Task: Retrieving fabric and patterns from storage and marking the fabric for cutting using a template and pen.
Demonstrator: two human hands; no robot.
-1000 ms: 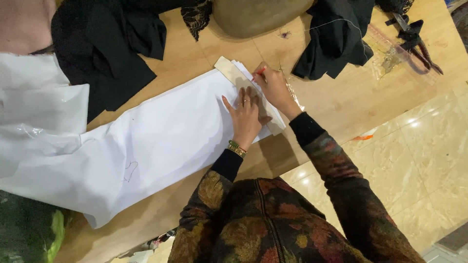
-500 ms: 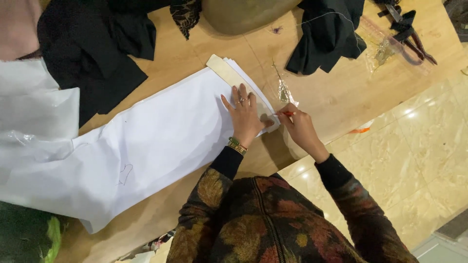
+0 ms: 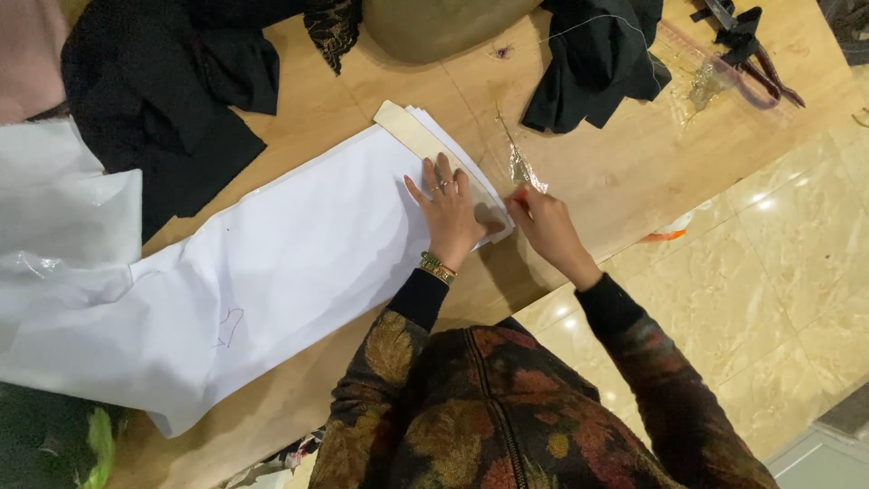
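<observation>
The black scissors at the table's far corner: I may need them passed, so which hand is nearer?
Right. The right hand works at the white paper's edge, apart from the black scissors; the left hand presses the paper, farther away.

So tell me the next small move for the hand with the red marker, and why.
Probably lift the red marker off the edge. The right hand holds its tip at the near end of the wooden ruler, by the white paper corner, so little edge seems left, while the left hand presses the ruler flat.
</observation>
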